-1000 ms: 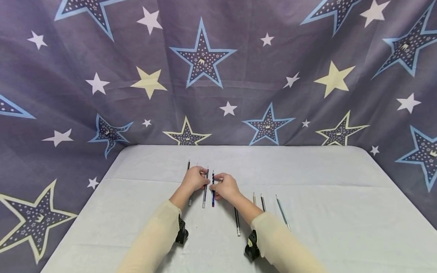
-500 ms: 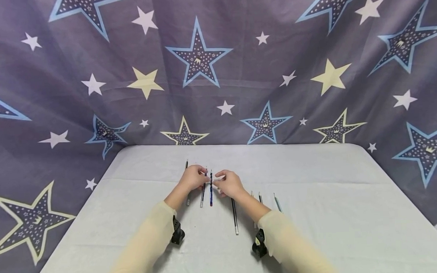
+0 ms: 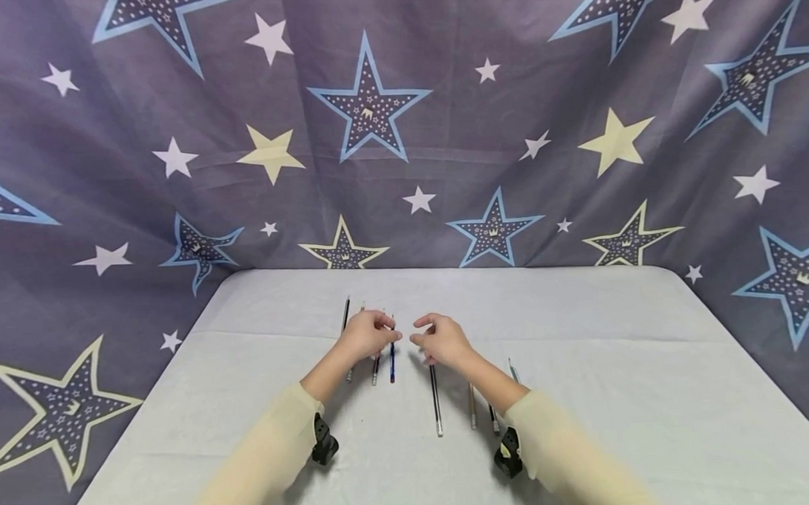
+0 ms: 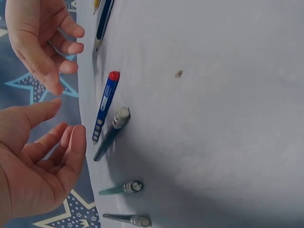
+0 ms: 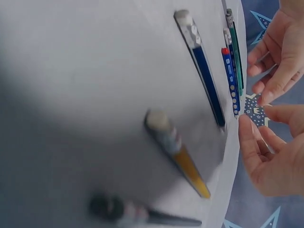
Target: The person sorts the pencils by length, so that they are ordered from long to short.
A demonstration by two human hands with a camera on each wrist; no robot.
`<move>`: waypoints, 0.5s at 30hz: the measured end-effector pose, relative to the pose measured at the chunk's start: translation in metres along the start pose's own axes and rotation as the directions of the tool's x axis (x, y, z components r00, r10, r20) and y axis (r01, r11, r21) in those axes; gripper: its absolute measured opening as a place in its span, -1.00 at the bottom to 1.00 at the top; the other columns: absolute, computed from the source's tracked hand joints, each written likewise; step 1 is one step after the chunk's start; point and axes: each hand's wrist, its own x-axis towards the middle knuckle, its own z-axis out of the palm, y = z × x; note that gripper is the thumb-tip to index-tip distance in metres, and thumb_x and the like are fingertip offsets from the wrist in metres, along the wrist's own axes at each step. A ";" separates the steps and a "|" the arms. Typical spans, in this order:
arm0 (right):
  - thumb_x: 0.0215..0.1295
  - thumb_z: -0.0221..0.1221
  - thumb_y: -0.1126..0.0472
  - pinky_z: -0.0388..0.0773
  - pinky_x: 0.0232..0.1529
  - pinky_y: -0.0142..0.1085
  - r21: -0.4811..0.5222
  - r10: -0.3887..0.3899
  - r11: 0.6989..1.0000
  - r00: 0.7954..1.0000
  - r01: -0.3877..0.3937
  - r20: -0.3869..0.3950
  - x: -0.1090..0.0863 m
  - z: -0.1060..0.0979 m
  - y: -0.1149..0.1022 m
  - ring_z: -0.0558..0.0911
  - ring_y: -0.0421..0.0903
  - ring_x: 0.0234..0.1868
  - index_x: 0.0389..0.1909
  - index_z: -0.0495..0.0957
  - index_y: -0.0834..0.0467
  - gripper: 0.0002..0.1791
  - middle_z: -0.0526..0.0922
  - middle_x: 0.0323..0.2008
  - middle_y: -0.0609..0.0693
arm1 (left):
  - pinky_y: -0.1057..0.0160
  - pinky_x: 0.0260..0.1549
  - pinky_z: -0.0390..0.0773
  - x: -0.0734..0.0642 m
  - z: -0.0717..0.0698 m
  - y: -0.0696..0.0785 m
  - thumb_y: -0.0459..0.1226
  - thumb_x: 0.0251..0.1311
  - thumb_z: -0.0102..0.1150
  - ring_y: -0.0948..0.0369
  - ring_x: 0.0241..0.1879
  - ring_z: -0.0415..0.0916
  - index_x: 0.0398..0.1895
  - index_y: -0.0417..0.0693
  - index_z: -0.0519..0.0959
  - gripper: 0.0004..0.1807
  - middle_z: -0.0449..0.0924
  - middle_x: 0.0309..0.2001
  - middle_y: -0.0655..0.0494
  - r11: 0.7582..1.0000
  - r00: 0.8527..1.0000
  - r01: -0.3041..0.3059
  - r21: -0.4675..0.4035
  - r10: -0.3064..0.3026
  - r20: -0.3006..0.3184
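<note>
My left hand (image 3: 369,337) hovers over the left group of pencils, its fingers relaxed and holding nothing. Just below it lies a blue pencil (image 4: 105,107) with a red end and a row of holes. Beside that one is a dark pencil with an eraser (image 4: 114,130); a green pencil (image 4: 114,191) and another dark pencil (image 3: 346,314) lie further left. Facing it, my right hand (image 3: 444,342) is loosely bent and holds nothing. A dark blue pencil (image 5: 205,76) lies below the right hand, whose fingers overlap its far end in the head view.
To the right lie a yellow pencil (image 5: 186,166), a dark pencil (image 3: 494,420) and a teal pencil (image 3: 513,370), partly hidden by the right forearm. A white cloth (image 3: 617,408) covers the table. Behind it hangs a star-patterned curtain (image 3: 442,169).
My right hand has let go of the blue pencil and drawn back to the right. My left hand has shifted slightly right, over that pencil, which stays with the left group.
</note>
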 end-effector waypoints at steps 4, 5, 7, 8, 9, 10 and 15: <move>0.23 0.19 0.18 0.64 -0.55 -0.27 -0.031 0.009 0.999 1.000 -0.009 0.000 -0.004 -0.010 0.001 0.55 -0.09 -0.61 0.03 0.50 0.23 -0.63 0.54 -0.46 0.02 | 0.29 -0.55 0.63 -0.006 0.003 0.004 -0.19 0.12 0.25 0.11 -0.48 0.56 -0.09 -0.21 0.57 -0.66 0.57 -0.31 -0.01 1.000 1.000 -0.016 -0.017 0.016 0.021; 0.23 0.19 0.18 0.64 -0.55 -0.27 -0.032 0.014 0.999 1.000 -0.014 0.004 -0.006 -0.012 0.001 0.55 -0.09 -0.60 0.04 0.50 0.23 -0.63 0.53 -0.45 0.03 | 0.29 -0.54 0.63 -0.007 0.004 0.005 -0.19 0.12 0.25 0.09 -0.47 0.57 -0.09 -0.21 0.57 -0.66 0.57 -0.31 -0.01 1.000 0.999 -0.022 -0.020 0.022 0.025; 0.23 0.19 0.17 0.63 -0.55 -0.26 -0.040 0.022 0.999 1.000 -0.021 0.009 -0.008 -0.017 0.002 0.55 -0.08 -0.60 0.04 0.49 0.22 -0.63 0.54 -0.43 0.03 | 0.29 -0.55 0.63 -0.009 0.007 0.007 -0.19 0.11 0.25 0.09 -0.49 0.57 -0.10 -0.22 0.58 -0.66 0.57 -0.34 0.00 0.999 0.999 -0.041 -0.019 0.042 0.034; 0.23 0.20 0.17 0.63 -0.54 -0.25 -0.047 0.023 0.999 1.000 -0.023 0.009 -0.010 -0.019 0.002 0.55 -0.07 -0.59 0.03 0.50 0.22 -0.63 0.54 -0.42 0.03 | 0.29 -0.56 0.62 -0.010 0.009 0.007 -0.19 0.11 0.25 0.10 -0.51 0.57 -0.11 -0.22 0.58 -0.66 0.57 -0.37 0.01 0.999 0.998 -0.050 -0.019 0.051 0.039; 0.23 0.20 0.16 0.63 -0.54 -0.25 -0.051 0.027 0.998 1.000 -0.027 0.011 -0.011 -0.021 0.002 0.56 -0.06 -0.58 0.03 0.50 0.21 -0.63 0.54 -0.41 0.03 | 0.29 -0.57 0.62 -0.011 0.011 0.008 -0.19 0.11 0.25 0.10 -0.54 0.57 -0.11 -0.23 0.57 -0.66 0.56 -0.39 0.01 0.998 0.997 -0.060 -0.023 0.061 0.047; 0.23 0.20 0.16 0.64 -0.54 -0.24 -0.057 0.028 0.998 1.000 -0.027 0.012 -0.012 -0.023 0.003 0.57 -0.04 -0.57 0.03 0.50 0.21 -0.63 0.54 -0.41 0.04 | 0.28 -0.58 0.63 -0.012 0.012 0.009 -0.19 0.11 0.26 0.11 -0.55 0.57 -0.11 -0.23 0.57 -0.66 0.56 -0.42 0.02 0.997 0.996 -0.067 -0.024 0.068 0.054; 0.23 0.20 0.16 0.64 -0.53 -0.21 -0.094 0.027 0.995 1.000 -0.026 0.014 -0.017 -0.033 0.009 0.59 0.00 -0.55 0.01 0.50 0.21 -0.64 0.55 -0.40 0.05 | 0.24 -0.58 0.63 -0.017 0.020 0.013 -0.17 0.12 0.26 0.09 -0.56 0.58 -0.11 -0.22 0.57 -0.65 0.54 -0.48 0.05 0.997 0.992 -0.073 -0.033 0.076 0.099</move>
